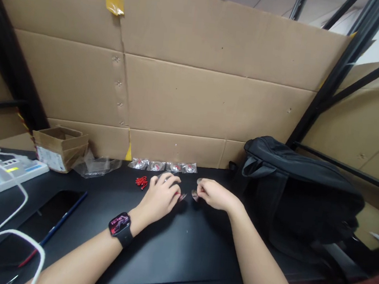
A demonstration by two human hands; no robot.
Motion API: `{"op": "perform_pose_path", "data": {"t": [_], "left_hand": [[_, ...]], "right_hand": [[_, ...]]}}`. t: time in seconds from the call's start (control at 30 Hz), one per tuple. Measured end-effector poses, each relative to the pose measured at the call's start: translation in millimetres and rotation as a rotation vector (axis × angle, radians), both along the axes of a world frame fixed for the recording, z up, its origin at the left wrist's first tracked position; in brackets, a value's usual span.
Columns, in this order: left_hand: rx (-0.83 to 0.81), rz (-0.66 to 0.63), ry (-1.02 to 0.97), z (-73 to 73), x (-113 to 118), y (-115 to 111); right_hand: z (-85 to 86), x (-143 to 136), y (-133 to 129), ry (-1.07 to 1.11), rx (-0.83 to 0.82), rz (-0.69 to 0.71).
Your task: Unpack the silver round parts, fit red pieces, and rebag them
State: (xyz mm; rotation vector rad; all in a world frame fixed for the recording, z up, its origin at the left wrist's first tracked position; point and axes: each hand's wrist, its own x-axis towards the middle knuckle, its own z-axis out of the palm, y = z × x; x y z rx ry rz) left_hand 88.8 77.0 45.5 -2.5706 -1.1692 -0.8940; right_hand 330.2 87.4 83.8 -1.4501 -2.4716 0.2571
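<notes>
My left hand (164,193), with a smartwatch (120,224) on its wrist, is above the black table. Its thumb and forefinger pinch a small shiny, pinkish piece (182,197). Facing it, my right hand (213,194) has its fingers closed on another small shiny piece (195,195). A narrow gap separates the two pieces, and their exact kind is too small to tell. Just behind the hands lies a row of several clear packets (156,165) with round, partly red contents. Left of my left hand rests a small heap of red cord (141,182).
A black backpack (307,193) fills the right side. At left are an open cardboard box (60,147), crumpled clear plastic (98,167), a white power strip (1,181) with cables, a dark tablet-like slab (40,220) and a blue-and-red pen (58,225). Cardboard walls (208,98) stand behind.
</notes>
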Motion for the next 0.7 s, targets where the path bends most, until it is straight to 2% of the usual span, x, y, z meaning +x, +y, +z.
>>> {"op": "perform_pose_path", "data": {"t": [0.13, 0.23, 0.33, 0.53, 0.7], "left_hand": [[-0.193, 0.165, -0.345, 6.0, -6.1, 2.3], [-0.264, 0.222, -0.472, 7.9, -11.9, 4.6], [-0.27, 0.206, -0.486, 8.1, -13.8, 4.2], [-0.236, 0.234, -0.452, 6.3, -12.4, 2.8], [-0.235, 0.237, -0.453, 4.5, -13.6, 4.5]], "right_hand": [[7.0, -15.5, -3.2, 0.324, 0.128, 0.177], [5.6, -33.1, -6.8, 0.525, 0.123, 0.224], [-3.2, -51.5, -8.6, 0.694, 0.066, 0.187], [-20.8, -71.3, -7.1, 1.056, -0.215, 0.159], [-24.6, -70.1, -3.0, 1.076, -0.293, 0.121]]}}
